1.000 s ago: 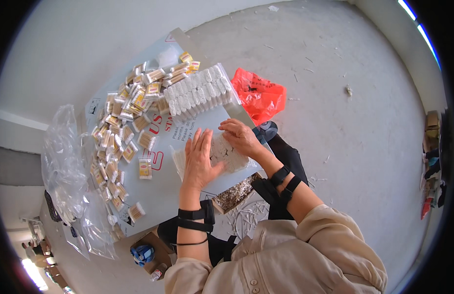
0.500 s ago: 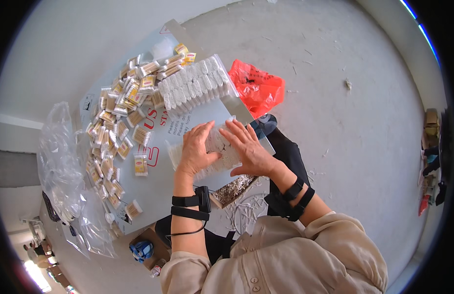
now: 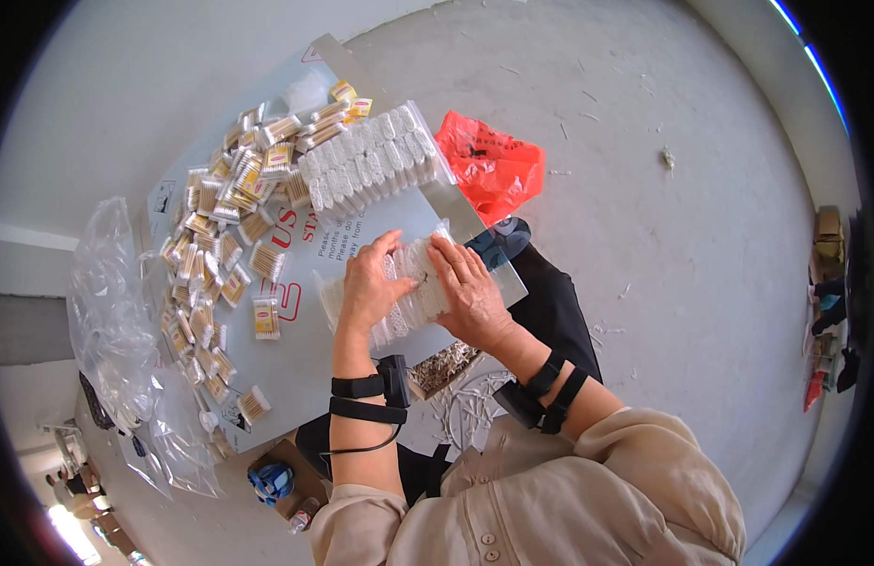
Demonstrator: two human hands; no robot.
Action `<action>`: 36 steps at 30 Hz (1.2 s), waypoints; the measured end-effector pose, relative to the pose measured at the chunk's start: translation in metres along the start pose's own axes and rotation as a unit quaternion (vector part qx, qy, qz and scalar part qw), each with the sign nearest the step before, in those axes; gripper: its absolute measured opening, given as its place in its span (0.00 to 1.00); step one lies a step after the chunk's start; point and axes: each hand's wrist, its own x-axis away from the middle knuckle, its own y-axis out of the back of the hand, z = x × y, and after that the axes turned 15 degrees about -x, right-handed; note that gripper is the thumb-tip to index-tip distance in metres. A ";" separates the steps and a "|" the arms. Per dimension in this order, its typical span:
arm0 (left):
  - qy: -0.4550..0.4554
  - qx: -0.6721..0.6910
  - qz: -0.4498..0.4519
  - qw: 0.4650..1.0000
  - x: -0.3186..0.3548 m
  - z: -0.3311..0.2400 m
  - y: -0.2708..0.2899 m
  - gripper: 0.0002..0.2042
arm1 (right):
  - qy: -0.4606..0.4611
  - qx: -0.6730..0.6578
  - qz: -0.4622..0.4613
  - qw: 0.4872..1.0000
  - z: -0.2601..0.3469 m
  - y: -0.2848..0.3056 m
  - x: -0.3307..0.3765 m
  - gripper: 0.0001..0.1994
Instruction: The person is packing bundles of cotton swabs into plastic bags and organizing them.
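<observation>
A clear bag packed with rows of white-tipped cotton swab bundles (image 3: 418, 271) lies on the near right part of the board-topped table. My left hand (image 3: 367, 291) rests over its left part, thumb held apart from the fingers. Across the right part of the bag lies my right hand (image 3: 472, 300), fingers stretched out and flat on it. Both palms hide much of the bag. Just beyond is a second clear bag, filled with neat rows of cotton swab packs (image 3: 371, 162).
Loose cotton swab packs (image 3: 210, 236) pile up on the table's left side. A crumpled clear plastic bag (image 3: 121, 311) hangs at the left edge. A red plastic bag (image 3: 493, 165) sits at the right. Below the near edge stands a box of loose swabs (image 3: 441, 370).
My right hand has lowered from raised, spread fingers to lie flat on the bag. My left hand has shifted slightly, staying over the bag's left part.
</observation>
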 end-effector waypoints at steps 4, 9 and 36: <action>0.047 0.022 -0.004 0.999 -0.002 0.006 -0.005 0.35 | 0.008 0.038 -0.018 0.999 0.002 -0.006 -0.002 0.53; 0.080 -0.053 -0.047 0.994 -0.007 -0.005 -0.015 0.33 | 0.006 0.036 -0.014 0.999 -0.001 -0.005 -0.003 0.51; 0.165 -0.106 -0.062 0.979 -0.017 -0.019 -0.022 0.14 | 0.011 -0.198 -0.011 0.980 -0.017 0.000 0.003 0.50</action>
